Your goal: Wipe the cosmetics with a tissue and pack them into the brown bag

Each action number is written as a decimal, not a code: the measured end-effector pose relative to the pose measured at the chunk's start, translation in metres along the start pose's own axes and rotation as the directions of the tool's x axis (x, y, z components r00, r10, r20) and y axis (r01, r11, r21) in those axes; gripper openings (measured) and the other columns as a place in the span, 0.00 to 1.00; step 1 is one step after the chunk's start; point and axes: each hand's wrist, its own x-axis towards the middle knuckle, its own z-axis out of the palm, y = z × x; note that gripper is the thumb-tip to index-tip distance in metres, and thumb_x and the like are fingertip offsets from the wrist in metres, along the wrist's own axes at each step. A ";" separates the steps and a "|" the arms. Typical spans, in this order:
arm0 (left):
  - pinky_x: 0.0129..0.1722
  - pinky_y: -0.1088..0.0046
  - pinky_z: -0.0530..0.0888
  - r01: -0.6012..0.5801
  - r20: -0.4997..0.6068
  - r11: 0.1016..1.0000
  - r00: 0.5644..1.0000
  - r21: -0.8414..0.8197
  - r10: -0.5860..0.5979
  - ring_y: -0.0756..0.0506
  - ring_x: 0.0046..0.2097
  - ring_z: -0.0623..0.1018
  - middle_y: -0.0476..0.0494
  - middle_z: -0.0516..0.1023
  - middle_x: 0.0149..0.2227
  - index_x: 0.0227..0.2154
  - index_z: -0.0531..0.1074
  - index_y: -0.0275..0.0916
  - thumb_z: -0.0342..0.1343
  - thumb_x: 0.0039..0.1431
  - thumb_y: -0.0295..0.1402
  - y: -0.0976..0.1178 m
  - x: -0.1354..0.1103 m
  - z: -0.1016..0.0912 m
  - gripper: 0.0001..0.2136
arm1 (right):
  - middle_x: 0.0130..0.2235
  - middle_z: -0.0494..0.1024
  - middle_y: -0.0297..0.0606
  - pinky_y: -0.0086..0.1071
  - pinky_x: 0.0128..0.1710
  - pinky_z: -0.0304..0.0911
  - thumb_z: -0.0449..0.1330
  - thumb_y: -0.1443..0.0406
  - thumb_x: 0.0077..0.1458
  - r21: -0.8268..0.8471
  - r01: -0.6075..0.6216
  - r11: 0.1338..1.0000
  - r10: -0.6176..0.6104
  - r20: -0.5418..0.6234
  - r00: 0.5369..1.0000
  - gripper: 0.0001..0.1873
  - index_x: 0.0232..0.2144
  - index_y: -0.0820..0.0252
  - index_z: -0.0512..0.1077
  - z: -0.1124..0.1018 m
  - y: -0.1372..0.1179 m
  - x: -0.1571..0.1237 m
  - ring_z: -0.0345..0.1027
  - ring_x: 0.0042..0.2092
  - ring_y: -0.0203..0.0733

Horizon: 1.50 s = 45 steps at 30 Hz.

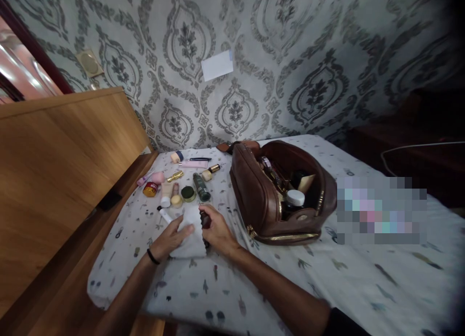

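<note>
My left hand (170, 240), a black band at its wrist, grips the left side of a white cloth-like piece (192, 236) with the thumb on top. At its right edge my right hand (219, 233) is closed round a dark brown wavy-edged item (205, 225), partly hidden by my fingers; it looks like a hair claw clip. Just beyond the hands lie a dark green bottle (201, 187), a green-lidded jar (188, 194) and a cream tube (166, 194). A white tube with a black cap (164, 214) lies by my left fingers.
An open brown leather toiletry bag (250, 200) stands at the right, holding a white-lidded jar (295, 198) and other cosmetics. Farther back are a red jar (150, 189), a gold tube (175, 176) and a pink tube (194, 165). A wooden panel (72, 147) borders the left.
</note>
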 end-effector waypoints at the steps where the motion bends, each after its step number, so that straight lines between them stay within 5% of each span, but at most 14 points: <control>1: 0.40 0.73 0.72 -0.030 0.000 0.999 1.000 0.027 0.030 0.45 0.39 0.75 0.44 0.78 0.39 0.45 0.73 0.37 0.64 0.45 0.54 0.001 0.000 0.001 0.29 | 0.36 0.72 0.34 0.30 0.37 0.62 0.65 0.70 0.37 -0.036 0.041 0.999 -0.040 0.010 0.999 0.16 0.35 0.59 0.74 0.001 0.000 -0.001 0.65 0.37 0.38; 4: 0.40 0.72 0.72 -0.047 -0.053 0.995 0.997 0.091 0.052 0.44 0.38 0.75 0.44 0.79 0.37 0.44 0.73 0.35 0.58 0.52 0.55 0.002 0.002 0.003 0.27 | 0.35 0.72 0.33 0.29 0.35 0.61 0.62 0.72 0.38 -0.017 0.063 0.998 -0.062 0.043 0.997 0.16 0.35 0.58 0.75 0.002 -0.001 -0.002 0.65 0.36 0.37; 9: 0.34 0.70 0.71 -0.026 -0.157 0.974 0.986 0.227 0.063 0.44 0.35 0.75 0.43 0.77 0.32 0.43 0.73 0.32 0.44 0.62 0.54 0.000 0.006 -0.007 0.28 | 0.35 0.75 0.32 0.29 0.35 0.63 0.67 0.68 0.38 0.188 -0.139 0.972 0.134 0.041 0.990 0.22 0.41 0.57 0.74 -0.002 -0.001 0.000 0.67 0.36 0.37; 15: 0.45 0.63 0.70 -0.082 -0.127 0.672 0.958 0.736 0.257 0.37 0.46 0.75 0.39 0.76 0.44 0.50 0.69 0.37 0.57 0.55 0.47 0.006 0.000 -0.015 0.24 | 0.42 0.76 0.37 0.33 0.38 0.65 0.71 0.63 0.36 0.281 -0.186 0.941 0.214 -0.072 0.974 0.29 0.44 0.56 0.70 -0.007 0.003 0.006 0.70 0.41 0.41; 23: 0.55 0.56 0.66 -0.283 -0.039 0.493 0.837 0.823 0.545 0.37 0.54 0.70 0.36 0.72 0.52 0.50 0.68 0.39 0.52 0.59 0.39 0.041 -0.008 -0.007 0.18 | 0.40 0.74 0.34 0.29 0.34 0.64 0.70 0.67 0.36 0.202 -0.132 0.970 0.154 -0.097 0.983 0.34 0.48 0.55 0.67 -0.002 0.004 0.003 0.69 0.38 0.38; 25: 0.56 0.56 0.66 -0.295 -0.028 0.488 0.834 0.821 0.551 0.36 0.56 0.70 0.37 0.72 0.52 0.50 0.68 0.39 0.52 0.59 0.40 0.049 -0.006 -0.001 0.18 | 0.40 0.74 0.34 0.28 0.32 0.63 0.68 0.67 0.37 0.162 -0.106 0.981 0.124 -0.108 0.986 0.33 0.49 0.54 0.66 -0.001 0.004 0.001 0.68 0.37 0.37; 29: 0.52 0.61 0.70 -0.299 0.050 0.565 0.910 0.769 0.413 0.38 0.51 0.75 0.40 0.77 0.49 0.49 0.72 0.40 0.54 0.58 0.43 0.053 0.001 0.006 0.19 | 0.39 0.74 0.33 0.27 0.32 0.63 0.66 0.69 0.38 0.094 -0.045 0.995 0.056 -0.109 0.992 0.33 0.50 0.55 0.66 0.001 0.005 -0.001 0.67 0.35 0.36; 34: 0.32 0.71 0.74 -0.256 0.079 0.655 0.955 0.711 0.287 0.41 0.37 0.79 0.43 0.81 0.39 0.43 0.77 0.40 0.57 0.52 0.46 0.056 0.019 0.000 0.20 | 0.38 0.75 0.32 0.28 0.33 0.65 0.65 0.70 0.38 0.011 0.025 1.000 -0.023 -0.127 0.992 0.29 0.47 0.55 0.69 0.002 0.000 -0.002 0.68 0.36 0.37; 37: 0.27 0.73 0.72 -0.219 0.097 0.654 0.971 0.724 0.218 0.42 0.33 0.79 0.45 0.81 0.31 0.37 0.79 0.41 0.59 0.47 0.48 0.070 0.030 -0.007 0.19 | 0.43 0.74 0.34 0.29 0.34 0.67 0.68 0.69 0.36 0.005 -0.014 1.000 0.015 -0.138 0.990 0.37 0.52 0.54 0.66 0.004 -0.007 -0.003 0.70 0.37 0.38; 40: 0.33 0.71 0.74 -0.201 0.008 0.661 0.959 0.723 0.283 0.39 0.37 0.79 0.44 0.82 0.33 0.35 0.79 0.40 0.63 0.39 0.51 0.101 0.040 -0.008 0.23 | 0.48 0.71 0.39 0.29 0.31 0.67 0.70 0.69 0.35 0.068 -0.137 0.988 0.146 -0.159 0.976 0.44 0.56 0.55 0.62 0.007 -0.013 -0.006 0.70 0.36 0.38; 45: 0.41 0.66 0.75 -0.342 0.036 0.679 0.906 0.650 0.421 0.39 0.43 0.77 0.42 0.81 0.42 0.48 0.73 0.38 0.61 0.42 0.55 0.183 0.052 0.034 0.33 | 0.38 0.73 0.33 0.32 0.39 0.67 0.70 0.69 0.37 -0.150 -0.157 0.976 0.158 -0.010 0.987 0.29 0.46 0.56 0.72 0.000 -0.007 -0.017 0.69 0.36 0.39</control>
